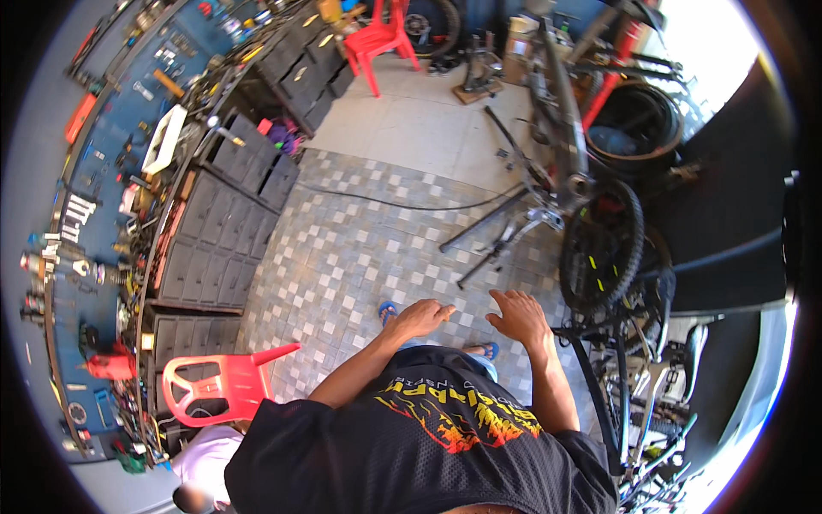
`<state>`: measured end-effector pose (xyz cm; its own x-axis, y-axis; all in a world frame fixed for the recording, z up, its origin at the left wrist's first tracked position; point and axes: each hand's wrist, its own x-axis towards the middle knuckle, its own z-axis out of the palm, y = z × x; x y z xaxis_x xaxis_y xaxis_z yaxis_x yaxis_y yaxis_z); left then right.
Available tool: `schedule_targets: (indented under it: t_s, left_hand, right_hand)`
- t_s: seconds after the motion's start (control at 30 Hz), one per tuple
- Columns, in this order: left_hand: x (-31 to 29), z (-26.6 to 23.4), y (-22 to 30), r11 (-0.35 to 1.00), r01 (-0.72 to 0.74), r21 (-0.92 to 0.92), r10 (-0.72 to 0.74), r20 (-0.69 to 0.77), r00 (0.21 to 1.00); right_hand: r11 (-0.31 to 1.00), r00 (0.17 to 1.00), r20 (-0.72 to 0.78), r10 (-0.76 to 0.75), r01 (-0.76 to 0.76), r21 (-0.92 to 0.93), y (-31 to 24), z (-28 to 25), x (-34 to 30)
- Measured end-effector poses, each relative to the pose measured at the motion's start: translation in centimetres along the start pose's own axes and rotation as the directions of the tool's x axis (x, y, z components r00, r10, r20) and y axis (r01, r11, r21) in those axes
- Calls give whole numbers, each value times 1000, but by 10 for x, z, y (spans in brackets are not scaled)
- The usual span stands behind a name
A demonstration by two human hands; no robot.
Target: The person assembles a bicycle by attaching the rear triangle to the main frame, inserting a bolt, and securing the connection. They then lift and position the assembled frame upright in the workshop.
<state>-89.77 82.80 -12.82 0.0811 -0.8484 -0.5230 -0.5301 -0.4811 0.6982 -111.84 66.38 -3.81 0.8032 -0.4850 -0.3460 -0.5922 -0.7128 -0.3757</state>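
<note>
My left hand (421, 319) is held out in front of my body over the tiled floor (342, 248). Its fingers point to the right, loosely stretched, and nothing shows in them. To its right my right hand (521, 319) hovers palm down, fingers apart and bare. The two hands do not touch each other or anything else. Nearest the right hand is a bicycle wheel (629, 257) with a knobbly tyre, off to its right. Ahead of it stands a metal repair stand (539, 218) with legs spread on the floor, a dark bicycle frame (561, 111) above it.
Dark drawer cabinets (210, 227) and a tool-covered blue pegboard (107, 146) line the left. Red plastic chairs stand at the near left (231, 390) and far side (377, 43). A black cable (385, 203) crosses the floor. Several bicycles (651, 377) crowd the right. Another person (205, 458) is at lower left.
</note>
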Motion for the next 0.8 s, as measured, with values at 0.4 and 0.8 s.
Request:
schedule_targets:
  t_s: [0.4, 0.8]
  left_hand:
    - [-178, -142, -295, 858, 501, -113, -495, -440, 749]
    - [-97, -230, -338, 963, 110, -247, -238, -579, 780]
  right_hand:
    - [896, 863, 270, -427, 443, 1, -268, 34, 197]
    - [878, 831, 421, -364, 457, -143, -298, 23, 373]
